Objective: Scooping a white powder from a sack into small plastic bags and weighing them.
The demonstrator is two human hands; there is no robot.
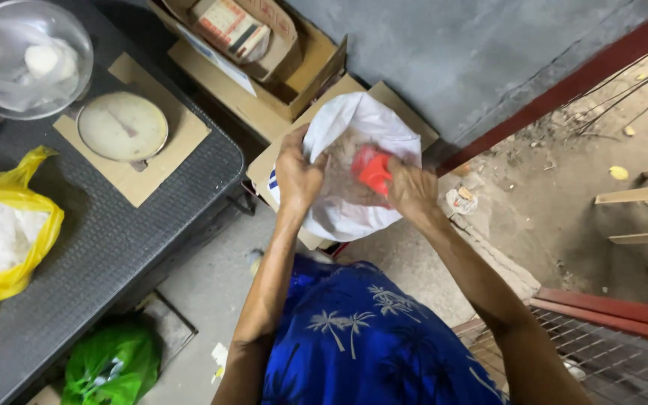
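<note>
A white sack (369, 120) stands open on a cardboard box (264, 169) in front of me. It holds a pale brownish grain or powder. My left hand (296, 174) grips the sack's near left rim and holds it open. My right hand (408, 187) reaches inside, shut on a red scoop (373, 169) that rests against the contents. Both forearms stretch forward above my blue patterned clothing (369, 345).
To the left is a dark table (99, 240) with a dial scale (122, 126) on cardboard, a clear bowl (28, 56), and a yellow bag (1, 240) with white contents. A green bag (110, 364) lies on the floor. Open cartons (264, 52) stand behind the sack. Bare dirt ground and planks lie right.
</note>
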